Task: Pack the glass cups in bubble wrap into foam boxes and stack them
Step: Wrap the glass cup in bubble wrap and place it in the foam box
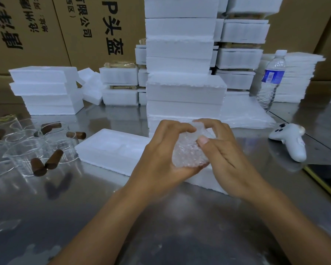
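A glass cup wrapped in bubble wrap [187,152] is held between both hands above the table's middle. My left hand [161,153] cups it from below and the left, fingers curled over its top. My right hand [220,148] grips it from the right, thumb pressed on the wrap. Just behind and under the hands lies an open foam box [111,148] with moulded hollows. Several bare glass cups [27,146] with brown wooden handles stand at the left. A tall stack of closed foam boxes [182,73] rises right behind my hands.
More foam box stacks [46,88] stand at left and back right. A water bottle [271,79], a white controller [290,140] and foam sheets [298,77] sit at the right. Cardboard cartons [65,29] wall the back of the steel table [161,226].
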